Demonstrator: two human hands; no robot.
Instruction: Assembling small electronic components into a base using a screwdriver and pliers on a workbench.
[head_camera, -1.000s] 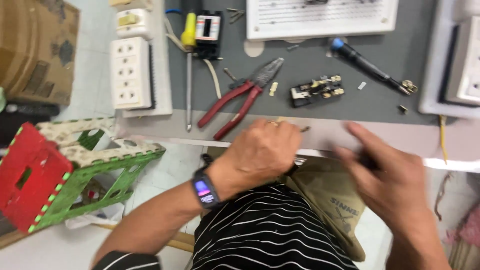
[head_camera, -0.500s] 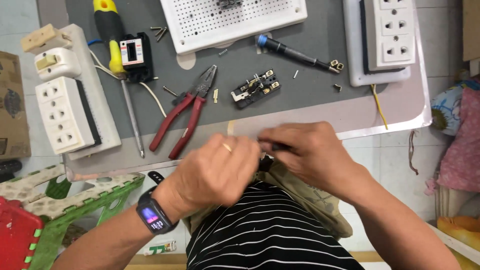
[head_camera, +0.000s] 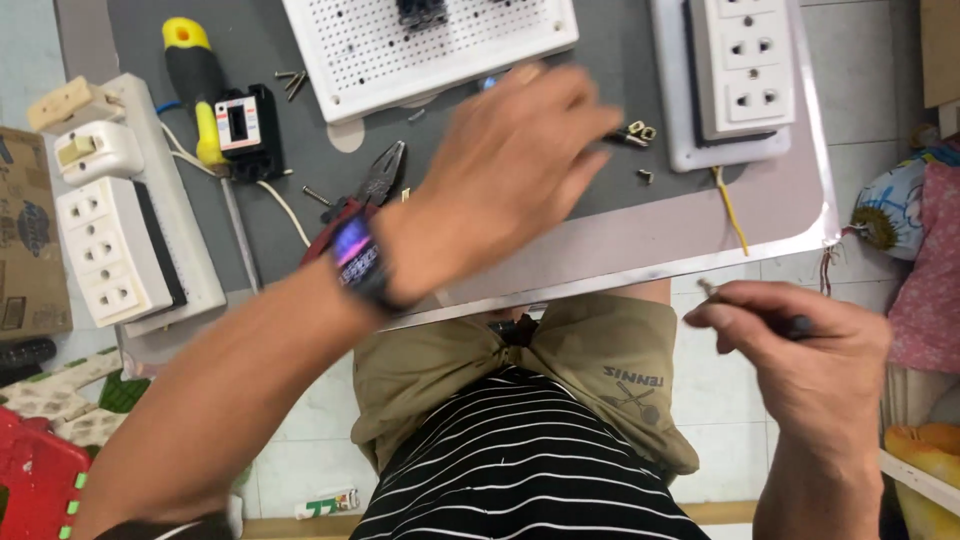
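The left hand (head_camera: 510, 170) reaches out over the grey table (head_camera: 620, 255), blurred, fingers loosely curled and covering whatever lies under them — I cannot tell whether it has hold of anything. It hangs just past the red-handled pliers (head_camera: 365, 195), below the white perforated board (head_camera: 430, 45) and near a few loose screws (head_camera: 640, 130). The right hand (head_camera: 800, 350) sits off the table edge above the lap, thumb and fingers pinched shut on a thin dark tool (head_camera: 790, 322) — its tip pointing toward the table, kept clear of the work surface.

Yellow-black screwdriver (head_camera: 197, 85), red-handled pliers (head_camera: 362, 200)
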